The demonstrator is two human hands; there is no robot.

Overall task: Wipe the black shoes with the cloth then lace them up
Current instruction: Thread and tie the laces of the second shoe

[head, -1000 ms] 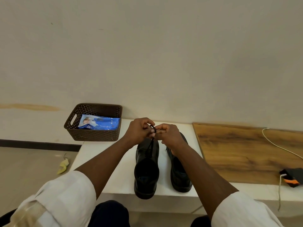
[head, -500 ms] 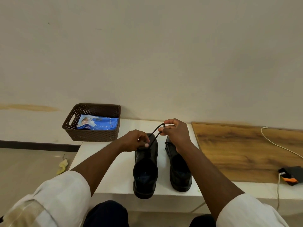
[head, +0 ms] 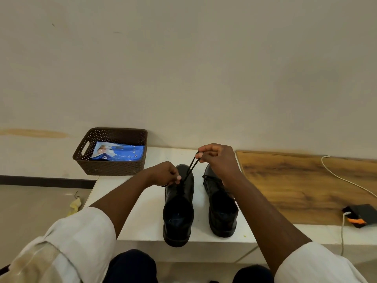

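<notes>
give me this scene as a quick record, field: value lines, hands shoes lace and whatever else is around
left hand: pinches the lace low, at the left shoe's tongue
right hand: pinches a loop of the lace, raised above the shoes
lace: black, taut between the hands
left shoe: black, on the white bench, being laced
right shoe: black, beside it, its lace looks tied
white bench: holds both shoes
basket: brown, far left, blue packet inside
wooden board: right of the shoes
cloth: not clearly identifiable
</notes>
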